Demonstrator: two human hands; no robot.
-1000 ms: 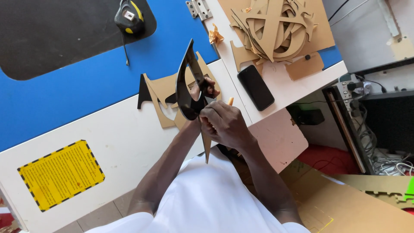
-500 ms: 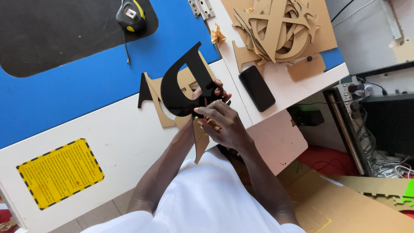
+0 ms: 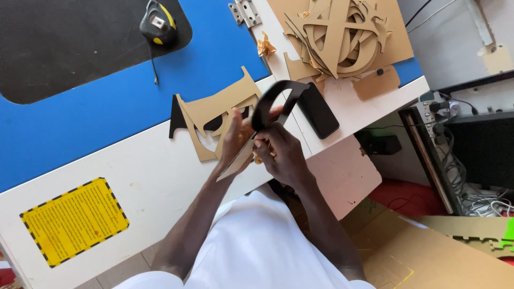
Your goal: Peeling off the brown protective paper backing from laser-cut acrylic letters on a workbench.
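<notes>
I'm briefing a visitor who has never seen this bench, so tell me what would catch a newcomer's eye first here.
First, the two hands at centre: the right hand and left hand grip a curved black cut-out piece above the white bench edge. Next, the broad blue machine lid at upper left, with a yellow-and-black tape measure on its dark window. Then the heap of brown cardboard cut-outs at the top.

The desk point(image 3: 134, 176) has a white front and a blue top. A black phone point(image 3: 319, 109) lies near its right end. Left of the phone lie flat tan cardboard cutouts point(image 3: 217, 115); behind it sits a heap of cardboard offcuts point(image 3: 337, 32). Far left of the phone, a yellow and black tape measure point(image 3: 158, 22) rests on a dark panel point(image 3: 64, 48). A metal hinge point(image 3: 245, 12) lies behind the phone, left of the heap.
</notes>
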